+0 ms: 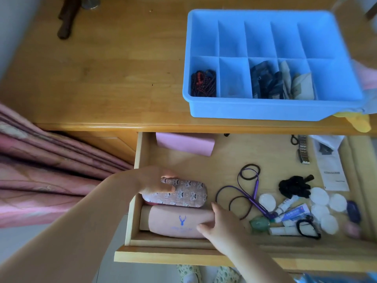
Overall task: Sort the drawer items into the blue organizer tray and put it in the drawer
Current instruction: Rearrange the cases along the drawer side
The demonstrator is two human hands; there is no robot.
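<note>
The blue organizer tray (271, 111) stands on the desk top at the upper right; beads, dark items and paper packets lie in three of its front compartments. Below it the wooden drawer (183, 256) is pulled open. My left hand (157, 181) grips the left end of a patterned glasses case (183, 195) at the drawer's left. My right hand (216, 225) grips the right end of a pink case with a blue deer print (173, 221), which lies in front of the patterned one.
Loose in the drawer: hair ties (248, 172), a purple cord (253, 193), a black scrunchie (293, 186), cotton pads (320, 196), small tubes (291, 213), a watch band (303, 150), leaflets (332, 172), a pink box (185, 142). Pink bedding (40, 170) lies left.
</note>
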